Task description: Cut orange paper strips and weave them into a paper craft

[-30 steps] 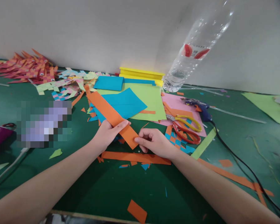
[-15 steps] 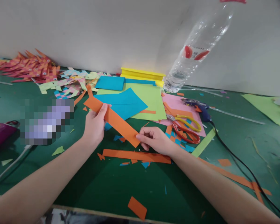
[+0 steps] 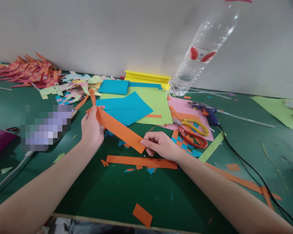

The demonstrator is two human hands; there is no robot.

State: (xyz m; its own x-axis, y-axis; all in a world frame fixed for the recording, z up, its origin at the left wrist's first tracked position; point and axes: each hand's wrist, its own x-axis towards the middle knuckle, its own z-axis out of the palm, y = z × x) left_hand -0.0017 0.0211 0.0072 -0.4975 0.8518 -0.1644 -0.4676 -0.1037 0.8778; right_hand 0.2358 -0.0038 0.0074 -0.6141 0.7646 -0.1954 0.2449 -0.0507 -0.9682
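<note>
An orange paper strip (image 3: 120, 130) is stretched at a slant between my two hands, above the green table. My left hand (image 3: 92, 127) pinches its upper left end, thumb on top. At the lower right end, my right hand (image 3: 158, 143) grips the corner between thumb and curled fingers. Another orange strip (image 3: 141, 161) lies flat just below, partly under my right wrist. Behind the held strip are blue paper sheets (image 3: 124, 109) on a light green sheet (image 3: 161, 104).
Scissors (image 3: 192, 131) with red and yellow handles and a glue gun (image 3: 207, 113) lie at right, its black cord running forward. A plastic bottle (image 3: 200, 53) leans against the wall. Woven paper fish (image 3: 31, 71) pile up at left, near a blurred phone (image 3: 48, 126). Scraps are scattered around.
My left hand has slid left along the orange strip to its upper end, and more of the strip shows between my hands. My right hand keeps its hold.
</note>
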